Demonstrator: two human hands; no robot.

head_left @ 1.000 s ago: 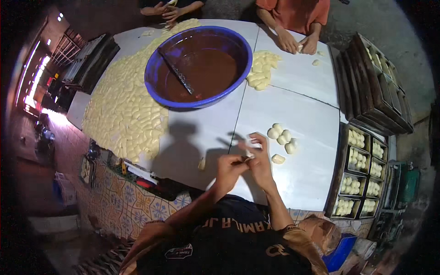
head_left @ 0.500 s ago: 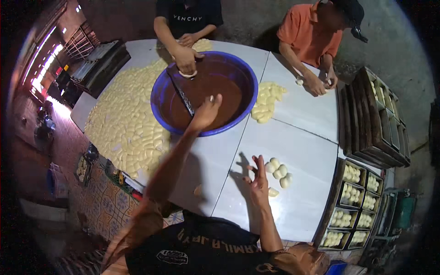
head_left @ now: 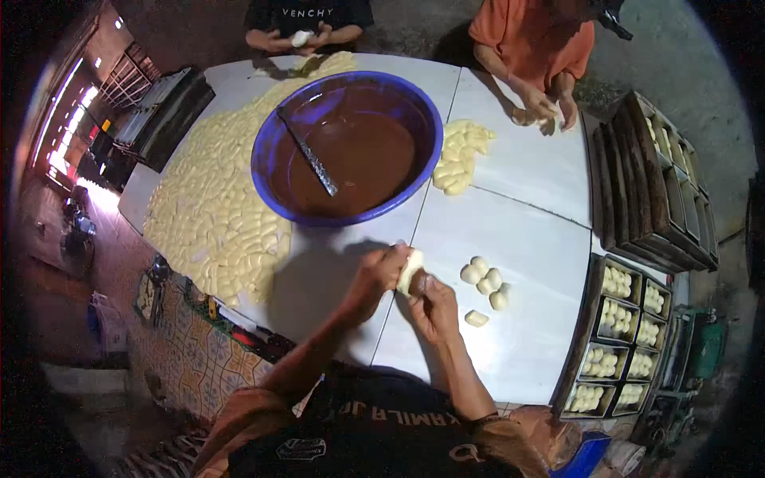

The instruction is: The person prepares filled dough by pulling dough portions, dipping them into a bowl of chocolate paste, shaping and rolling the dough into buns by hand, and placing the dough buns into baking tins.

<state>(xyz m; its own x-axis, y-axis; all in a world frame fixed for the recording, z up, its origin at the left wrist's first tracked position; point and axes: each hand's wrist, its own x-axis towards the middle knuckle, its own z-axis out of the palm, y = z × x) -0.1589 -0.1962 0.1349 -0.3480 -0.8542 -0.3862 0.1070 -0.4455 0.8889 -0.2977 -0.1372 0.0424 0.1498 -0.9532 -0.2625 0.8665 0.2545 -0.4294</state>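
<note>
Both my hands are together over the near middle of the table, closed on one flattened piece of dough (head_left: 410, 269) with brown filling showing on it. My left hand (head_left: 378, 280) grips its left edge, and the fingers of my right hand (head_left: 435, 309) press at the lower right side. Just right of them lie several round dough balls (head_left: 484, 279) and one uneven dough piece (head_left: 476, 319). Beyond my hands stands a large blue basin (head_left: 437, 163) of brown filling (head_left: 370, 155). A dark flat stick (head_left: 309, 155) lies slanted in it.
Many dough pieces (head_left: 215, 199) cover the table's left side; a smaller dough pile (head_left: 462, 155) sits right of the basin. Filled baking tins (head_left: 604, 362) and stacked tins (head_left: 649, 191) line the right edge. Two people work opposite, a co-worker's hands (head_left: 299, 40) holding dough.
My left hand has come back from over the basin, and my right hand has closed; both now hold the dough. The co-worker in black has drawn a hand back from the basin.
</note>
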